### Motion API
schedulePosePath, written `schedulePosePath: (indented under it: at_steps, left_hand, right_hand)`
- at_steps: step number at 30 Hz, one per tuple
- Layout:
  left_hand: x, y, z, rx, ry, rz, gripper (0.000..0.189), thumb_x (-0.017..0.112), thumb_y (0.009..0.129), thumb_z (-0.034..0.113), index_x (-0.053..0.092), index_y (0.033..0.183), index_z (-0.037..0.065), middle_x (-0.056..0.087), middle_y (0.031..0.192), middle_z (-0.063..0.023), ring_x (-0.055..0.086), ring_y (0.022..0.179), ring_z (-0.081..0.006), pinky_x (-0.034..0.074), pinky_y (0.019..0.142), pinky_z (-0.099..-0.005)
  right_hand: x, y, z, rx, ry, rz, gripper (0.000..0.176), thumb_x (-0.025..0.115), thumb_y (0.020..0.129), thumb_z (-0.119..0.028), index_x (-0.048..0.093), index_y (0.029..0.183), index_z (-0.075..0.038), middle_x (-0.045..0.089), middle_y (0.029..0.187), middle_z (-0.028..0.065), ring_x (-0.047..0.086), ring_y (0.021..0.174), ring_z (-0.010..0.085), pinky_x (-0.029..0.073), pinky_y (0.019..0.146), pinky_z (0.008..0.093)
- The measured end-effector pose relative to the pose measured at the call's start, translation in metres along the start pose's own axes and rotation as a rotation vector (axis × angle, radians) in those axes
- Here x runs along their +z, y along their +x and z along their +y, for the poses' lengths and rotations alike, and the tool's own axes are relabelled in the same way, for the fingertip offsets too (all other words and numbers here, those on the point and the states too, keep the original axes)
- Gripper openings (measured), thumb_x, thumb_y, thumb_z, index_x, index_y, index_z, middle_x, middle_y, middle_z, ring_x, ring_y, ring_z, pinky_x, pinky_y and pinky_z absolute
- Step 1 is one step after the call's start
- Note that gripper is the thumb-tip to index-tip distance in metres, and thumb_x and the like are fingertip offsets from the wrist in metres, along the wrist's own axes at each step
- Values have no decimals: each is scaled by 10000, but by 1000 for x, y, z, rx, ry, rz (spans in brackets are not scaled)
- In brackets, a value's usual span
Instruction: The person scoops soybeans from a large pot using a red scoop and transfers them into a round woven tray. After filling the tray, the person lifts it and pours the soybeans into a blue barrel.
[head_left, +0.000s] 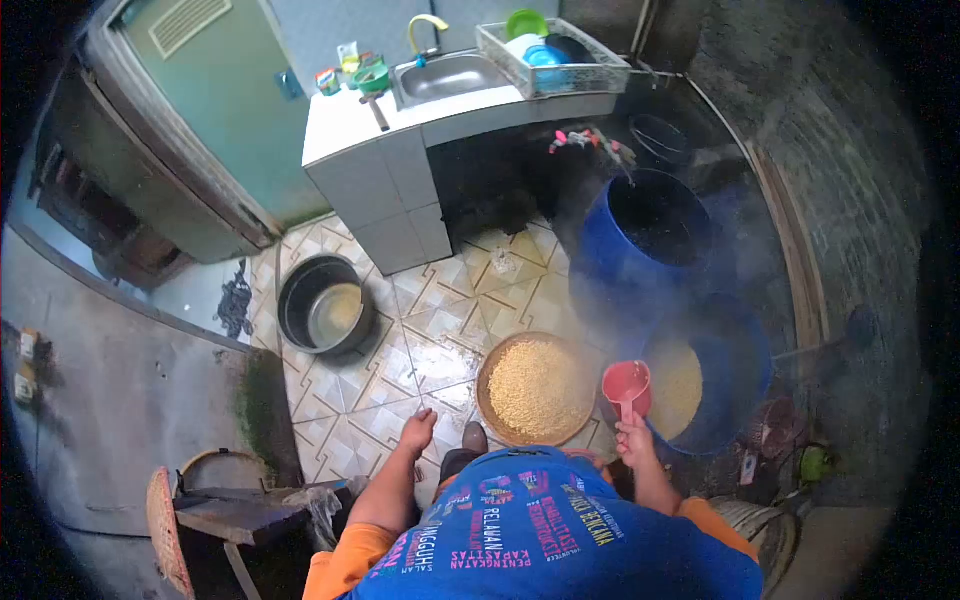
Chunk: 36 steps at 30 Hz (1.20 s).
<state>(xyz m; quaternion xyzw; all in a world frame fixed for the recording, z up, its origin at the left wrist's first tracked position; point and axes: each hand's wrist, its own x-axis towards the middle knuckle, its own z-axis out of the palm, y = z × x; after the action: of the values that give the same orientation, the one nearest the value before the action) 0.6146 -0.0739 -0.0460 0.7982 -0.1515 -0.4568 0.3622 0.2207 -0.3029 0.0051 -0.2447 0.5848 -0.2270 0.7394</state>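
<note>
My right hand [633, 441] grips the handle of a red plastic scoop [627, 382], held between two vessels. To its left on the floor is a round woven basket [483, 392] heaped with pale yellow beans [538, 390]. On its right stands a blue tub [745, 350] with similar beans [678, 392] inside and steam around it. My left hand [418, 430] hangs over the tiled floor, left of the basket, with its fingers curled; whether anything is in them is too small to tell.
A dark pot [325, 303] stands on the tiles at the left. Behind the tub is a blue barrel [640, 235] under a running tap. A counter [335, 130] holds a sink [455, 78] and a dish rack [575, 75]. At the lower left is a dark bench [245, 515].
</note>
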Motion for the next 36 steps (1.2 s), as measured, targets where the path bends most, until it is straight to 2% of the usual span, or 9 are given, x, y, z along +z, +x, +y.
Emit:
schedulePosePath:
  at_steps: [12,19,21,23,26,30,32,35,36]
  left_hand:
    - [-79,120,42,-1,-208,-81,479,469,822,330,448,1149,-19,552,988,-115,521,795,-173,426,733,-282]
    - [-137,233,123,-37,-195,-82,535,458,820,396,456,1122,-46,542,1010,-171,544,870,-226,433,769,-310]
    - [-147,269,161,20,-73,-164,546,445,820,419,462,1127,-31,549,1000,-165,548,854,-211,429,765,-302]
    - [-151,308,205,71,126,-219,534,440,822,405,456,1133,-29,535,1055,-166,541,912,-219,406,808,-302]
    - [-132,337,286,282,314,-170,497,428,827,361,450,1139,-26,490,1127,-194,469,1060,-251,338,894,-292]
    - [-83,361,375,461,362,-270,500,435,823,364,449,1132,-29,511,1086,-208,493,1027,-272,361,872,-311]
    - [-53,381,402,647,395,-281,499,457,811,378,461,1107,-24,549,1008,-210,534,954,-280,399,820,-327]
    - [-5,402,449,728,415,-337,484,479,799,378,476,1080,-16,569,949,-207,560,890,-287,423,773,-338]
    - [12,411,465,779,447,-336,457,491,795,358,481,1060,-15,573,922,-203,564,860,-295,430,756,-341]
  right_hand:
    - [108,67,0,142,-104,55,336,475,754,-15,415,1050,-161,464,655,-11,387,420,63,258,307,194]
    - [148,216,12,192,-115,173,238,503,720,-18,391,864,-171,452,592,3,392,397,85,255,287,219]
    - [153,240,31,180,337,2,234,501,724,-32,378,843,-191,450,592,7,405,404,95,258,290,226]
    - [175,253,28,116,183,258,206,499,728,-47,398,830,-196,443,586,2,414,402,105,255,291,230]
    - [134,305,58,321,776,-672,468,443,750,-438,527,955,-26,593,747,123,577,566,238,418,354,335]
    - [169,275,25,184,743,-270,490,454,744,-437,521,989,-19,596,714,128,570,558,219,423,395,306]
    - [226,223,-26,-58,-8,322,90,451,789,-249,444,865,-201,447,653,-33,418,488,91,291,359,235]
    - [207,216,-11,174,634,135,96,424,803,-270,440,873,-206,450,652,-26,425,484,95,284,342,236]
    - [225,216,1,-44,109,457,177,379,816,-344,450,881,-196,475,664,-1,437,476,116,289,336,245]
